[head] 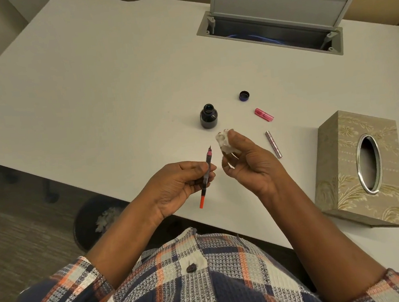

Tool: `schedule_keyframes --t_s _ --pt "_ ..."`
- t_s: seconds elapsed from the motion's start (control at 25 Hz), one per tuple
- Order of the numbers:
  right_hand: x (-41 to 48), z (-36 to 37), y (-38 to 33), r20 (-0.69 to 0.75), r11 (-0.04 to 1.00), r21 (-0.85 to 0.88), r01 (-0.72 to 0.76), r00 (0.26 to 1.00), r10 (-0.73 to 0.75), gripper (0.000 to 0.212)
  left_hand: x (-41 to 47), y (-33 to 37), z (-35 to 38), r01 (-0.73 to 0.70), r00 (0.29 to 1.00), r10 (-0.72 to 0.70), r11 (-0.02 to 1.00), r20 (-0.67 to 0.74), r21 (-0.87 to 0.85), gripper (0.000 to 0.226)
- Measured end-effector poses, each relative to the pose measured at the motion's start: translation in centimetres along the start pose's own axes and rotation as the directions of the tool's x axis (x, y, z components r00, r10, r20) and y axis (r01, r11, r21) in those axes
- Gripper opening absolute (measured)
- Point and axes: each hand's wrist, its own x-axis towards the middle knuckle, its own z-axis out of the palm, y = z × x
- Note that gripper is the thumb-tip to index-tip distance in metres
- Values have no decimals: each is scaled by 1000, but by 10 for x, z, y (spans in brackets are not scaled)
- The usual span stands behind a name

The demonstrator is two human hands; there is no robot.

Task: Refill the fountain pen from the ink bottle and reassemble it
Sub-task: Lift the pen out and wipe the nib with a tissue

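No legible text — not on ink bottle (208,118) — nor tissue box (358,169).

On the table (90,88), bottle cap (244,96) sits right of ink bottle (208,118), tissue box (359,172) farther right.

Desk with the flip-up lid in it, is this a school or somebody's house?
Probably an office, though I can't be sure. The white desk has a built-in cable hatch with its lid raised, there's carpet on the floor, and a wastebasket sits underneath.

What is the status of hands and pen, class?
Left hand grips pen, nib up. Right hand holds tissue. Ink bottle open; barrel on table.
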Motion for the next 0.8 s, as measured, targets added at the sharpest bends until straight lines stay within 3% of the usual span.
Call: schedule_keyframes --t_s 0.08,0.16,0.28,0.44,0.8 --pt "1 -4 -3 -23 996 89 -22 999 24 27 0 1 0 -33 999 33 999 -6 11 14" --pt "1 -7 -1 -19 990 137 -32 999 35 22 1 1 2 -42 999 42 999 -2 -6 14" --pt "-3 -8 3 10 985 160 -60 998 60 6 1 0 4 -58 998 57 997 -29 -49 14" --pt "-9 -3 7 38 993 106 -53 998 49 15 5 1 1 -95 995 93 990 -27 -102 18" --pt "-22 7 -2 142 951 -125 282 954 -264 14 4 5 5 -137 990 141 983 25 -125 18"
